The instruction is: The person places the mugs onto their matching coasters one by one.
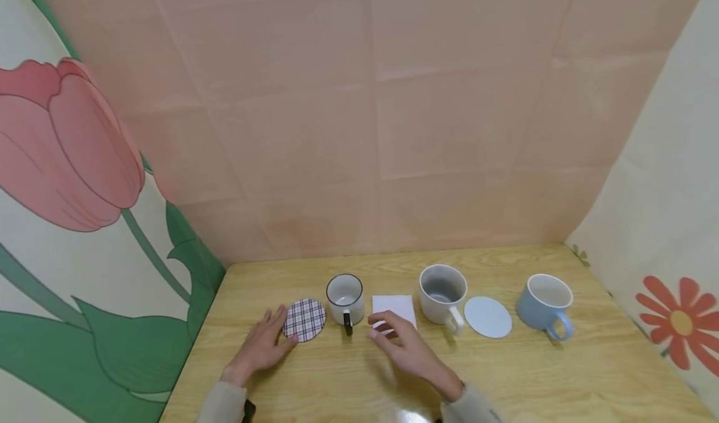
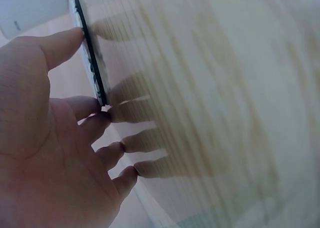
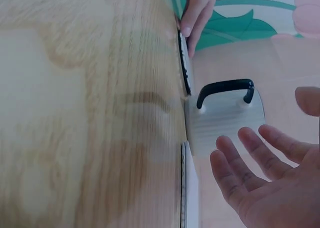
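My left hand (image 1: pixel 264 343) lies at the left side of a round plaid coaster (image 1: pixel 305 320); its thumb and index finger touch the coaster's edge. In the left wrist view, the coaster (image 2: pixel 89 52) appears edge-on, and the other fingertips (image 2: pixel 131 174) rest on the table. My right hand (image 1: pixel 405 347) hovers in front of a white square coaster (image 1: pixel 401 307), partly covering it, with loosely bent fingers and nothing held. Just left of those fingers stands a white mug (image 1: pixel 340 295) with a dark rim and black handle. That handle (image 3: pixel 227 85) faces the right wrist camera.
Right of the square coaster stand a larger white mug (image 1: pixel 435 307), a white round coaster (image 1: pixel 488 317) and a light blue mug (image 1: pixel 533 311). All rest on a wood-grain table (image 1: pixel 337 388). Behind rises a pink cloth backdrop (image 1: pixel 314 130), with flower-printed panels at both sides.
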{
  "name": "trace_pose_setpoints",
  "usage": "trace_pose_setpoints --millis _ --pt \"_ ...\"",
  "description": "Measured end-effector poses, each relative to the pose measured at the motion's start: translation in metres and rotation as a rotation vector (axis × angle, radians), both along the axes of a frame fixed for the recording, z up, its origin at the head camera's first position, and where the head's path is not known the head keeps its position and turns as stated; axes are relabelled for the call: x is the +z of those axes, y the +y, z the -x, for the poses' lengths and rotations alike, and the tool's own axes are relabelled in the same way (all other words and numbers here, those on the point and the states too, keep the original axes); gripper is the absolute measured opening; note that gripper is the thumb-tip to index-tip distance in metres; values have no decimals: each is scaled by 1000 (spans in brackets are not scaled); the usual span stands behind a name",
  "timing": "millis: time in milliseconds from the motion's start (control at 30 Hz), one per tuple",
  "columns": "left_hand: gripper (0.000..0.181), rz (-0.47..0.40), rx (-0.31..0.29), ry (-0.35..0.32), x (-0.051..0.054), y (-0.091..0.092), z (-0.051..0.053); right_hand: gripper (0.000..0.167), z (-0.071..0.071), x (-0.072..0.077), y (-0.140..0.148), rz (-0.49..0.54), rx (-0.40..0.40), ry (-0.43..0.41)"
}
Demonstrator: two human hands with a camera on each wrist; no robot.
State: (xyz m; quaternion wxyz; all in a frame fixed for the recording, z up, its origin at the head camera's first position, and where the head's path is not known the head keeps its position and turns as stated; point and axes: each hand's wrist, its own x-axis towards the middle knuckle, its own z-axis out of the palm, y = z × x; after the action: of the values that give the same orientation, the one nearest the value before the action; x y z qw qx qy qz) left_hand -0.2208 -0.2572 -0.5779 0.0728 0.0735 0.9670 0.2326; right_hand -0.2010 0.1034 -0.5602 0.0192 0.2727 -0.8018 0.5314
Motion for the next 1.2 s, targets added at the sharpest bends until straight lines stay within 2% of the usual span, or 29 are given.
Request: trace_pose_setpoints --millis 267,433,733,967,1200 --pt "78 3 -5 8 3 2 -1 25 3 -5 -8 -5 -19 0" --pt "79 9 -7 2 1 2 0 29 6 -8 -10 -12 -14 -41" --pt "79 21 1 -18 4 2 2 35 12 -17 -19 -38 -26 -102" --pt "80 40 10 -16 -1 1 7 36 12 -18 -25 -7 -4 -129" --pt "81 29 10 -33 -4 -2 6 34 12 -19 -32 4 9 -165"
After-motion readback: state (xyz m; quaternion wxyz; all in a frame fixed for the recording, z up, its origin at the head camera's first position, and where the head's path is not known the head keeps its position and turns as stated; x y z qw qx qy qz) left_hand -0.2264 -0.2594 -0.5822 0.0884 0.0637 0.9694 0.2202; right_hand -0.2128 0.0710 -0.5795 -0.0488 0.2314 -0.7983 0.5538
